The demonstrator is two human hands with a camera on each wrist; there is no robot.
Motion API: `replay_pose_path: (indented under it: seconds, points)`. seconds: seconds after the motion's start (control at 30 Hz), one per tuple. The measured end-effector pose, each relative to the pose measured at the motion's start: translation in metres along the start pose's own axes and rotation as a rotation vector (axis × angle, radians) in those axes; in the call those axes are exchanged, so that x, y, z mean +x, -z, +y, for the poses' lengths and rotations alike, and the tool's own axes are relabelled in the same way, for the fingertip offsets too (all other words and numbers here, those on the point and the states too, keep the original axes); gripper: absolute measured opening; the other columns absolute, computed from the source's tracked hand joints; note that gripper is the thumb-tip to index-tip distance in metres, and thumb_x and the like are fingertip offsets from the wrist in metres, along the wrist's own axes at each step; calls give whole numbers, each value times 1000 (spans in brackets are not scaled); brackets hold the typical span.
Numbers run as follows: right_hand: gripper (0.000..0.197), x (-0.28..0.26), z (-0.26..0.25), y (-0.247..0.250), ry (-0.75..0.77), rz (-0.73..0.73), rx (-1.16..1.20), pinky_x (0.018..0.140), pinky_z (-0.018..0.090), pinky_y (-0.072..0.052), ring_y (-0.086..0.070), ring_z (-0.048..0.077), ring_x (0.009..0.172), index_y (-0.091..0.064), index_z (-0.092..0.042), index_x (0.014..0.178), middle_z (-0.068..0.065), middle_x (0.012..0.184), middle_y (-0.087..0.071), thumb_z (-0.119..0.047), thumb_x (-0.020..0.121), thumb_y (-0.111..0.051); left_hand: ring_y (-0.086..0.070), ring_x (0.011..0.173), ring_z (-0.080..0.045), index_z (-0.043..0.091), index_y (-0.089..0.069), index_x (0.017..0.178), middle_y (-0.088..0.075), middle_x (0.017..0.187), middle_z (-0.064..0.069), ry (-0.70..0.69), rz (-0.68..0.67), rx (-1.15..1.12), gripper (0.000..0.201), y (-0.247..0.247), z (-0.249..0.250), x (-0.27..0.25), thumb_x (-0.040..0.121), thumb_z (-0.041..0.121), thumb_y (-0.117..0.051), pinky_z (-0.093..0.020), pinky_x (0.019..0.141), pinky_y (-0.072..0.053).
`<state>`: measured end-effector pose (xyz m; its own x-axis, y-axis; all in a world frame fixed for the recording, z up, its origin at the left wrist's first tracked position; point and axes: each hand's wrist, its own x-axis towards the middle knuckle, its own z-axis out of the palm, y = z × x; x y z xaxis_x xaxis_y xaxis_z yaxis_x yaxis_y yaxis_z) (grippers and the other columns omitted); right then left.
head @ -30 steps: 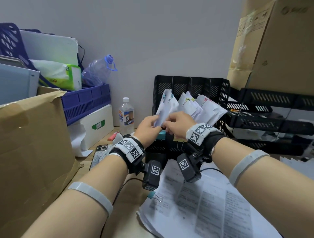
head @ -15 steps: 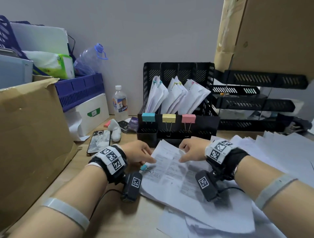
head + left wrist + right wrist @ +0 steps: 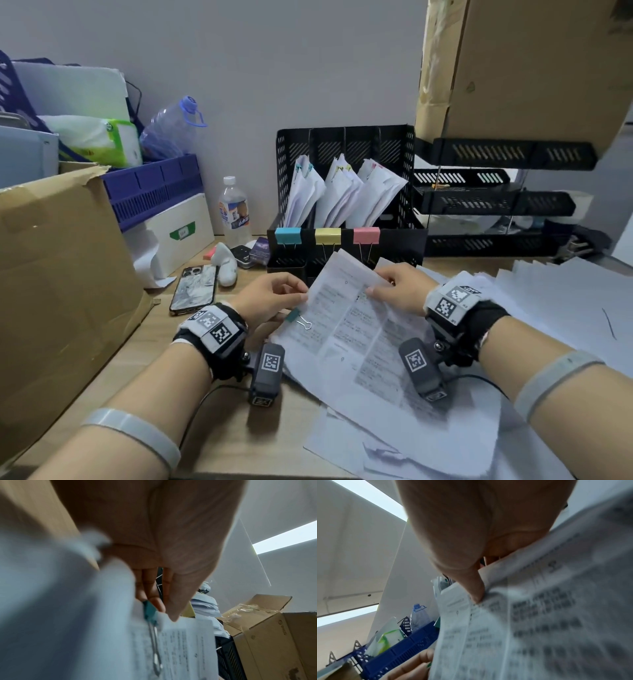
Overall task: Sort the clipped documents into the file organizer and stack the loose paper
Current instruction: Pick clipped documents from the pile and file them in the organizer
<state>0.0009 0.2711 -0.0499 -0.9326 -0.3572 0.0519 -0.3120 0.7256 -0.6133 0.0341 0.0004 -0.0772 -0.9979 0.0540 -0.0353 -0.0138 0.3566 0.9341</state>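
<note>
Pinching creased printed document, both hands

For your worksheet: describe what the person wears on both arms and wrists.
Each wrist carries a grey-and-black band with square black-and-white code markers, left hand and right hand alike. A dark camera block with its own marker hangs below each wrist, trailing a black cable. A pale grey strap circles each bare forearm.

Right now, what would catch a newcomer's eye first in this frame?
Both hands at the centre: the left hand and right hand lift a printed document bearing a teal binder clip. Behind it stands the black file organizer, three slots holding papers, tagged by blue, yellow and pink clips along its front.
</note>
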Motion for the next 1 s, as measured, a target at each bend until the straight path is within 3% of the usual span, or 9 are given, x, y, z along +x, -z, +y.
replay_pose_path:
  seconds: [0.1,0.23,0.33,0.43,0.57,0.73,0.83,0.9,1.0]
  points:
    - [15,-3,9,5,1,129,29,59,22,-41,-64,14,82,-70,-20,100,-10,96,-70,-29,97,-58,-73,99,-28,10,-71,110,-76,108,-12,33,-46,-218,26,-4,3,-3,85,6,-77,-35,75,-60]
    - [19,-5,20,14,-48,216,72,53,26,-36,-54,12,62,-62,-14,84,0,79,-65,-27,98,-56,-75,101,-31,9,-67,121,-76,113,-17,125,-101,-410,34,-8,8,-8,88,2,-71,-32,71,-64]
    - [22,-5,26,18,-84,272,117,55,29,-39,-56,19,67,-56,-16,76,1,75,-62,-24,97,-57,-75,101,-29,10,-66,123,-75,116,-17,118,-90,-470,33,-12,11,-9,91,3,-68,-31,69,-64]
    - [15,-2,27,23,-113,332,196,66,32,-48,-66,26,84,-66,-13,94,6,92,-71,-24,98,-56,-74,105,-33,11,-66,121,-76,115,-15,88,-81,-483,31,-21,16,-10,92,-2,-65,-36,79,-64]
    - [19,2,17,34,-97,404,326,74,35,-56,-69,22,92,-66,-13,110,4,103,-72,-21,99,-53,-75,102,-31,7,-67,118,-76,113,-15,72,-102,-486,25,-34,20,-9,93,2,-65,-33,73,-64]
    - [27,12,-9,47,-60,591,397,74,29,-50,-63,21,99,-52,-14,116,5,114,-62,-17,91,-62,-75,96,-26,6,-69,114,-77,110,-13,-46,1,-443,20,-35,27,0,94,8,-65,-37,75,-62]
    - [44,12,-31,58,-99,729,280,91,37,-51,-58,20,101,-47,-18,119,5,124,-45,-22,81,-69,-75,97,-27,5,-68,115,-77,111,-14,-157,124,-433,21,-26,43,6,95,12,-65,-42,80,-60]
    - [50,7,-51,61,-43,601,215,95,41,-53,-59,19,102,-49,-21,124,2,122,-48,-30,82,-72,-75,95,-26,7,-69,109,-78,105,-11,-261,237,-394,15,-23,58,11,96,14,-65,-46,83,-60]
    - [85,0,-88,56,59,232,352,88,43,-59,-63,16,106,-33,-24,144,-2,120,-58,-47,76,-79,-74,87,-27,2,-72,100,-77,99,-17,-439,416,-312,16,-23,82,17,96,16,-66,-55,82,-60]
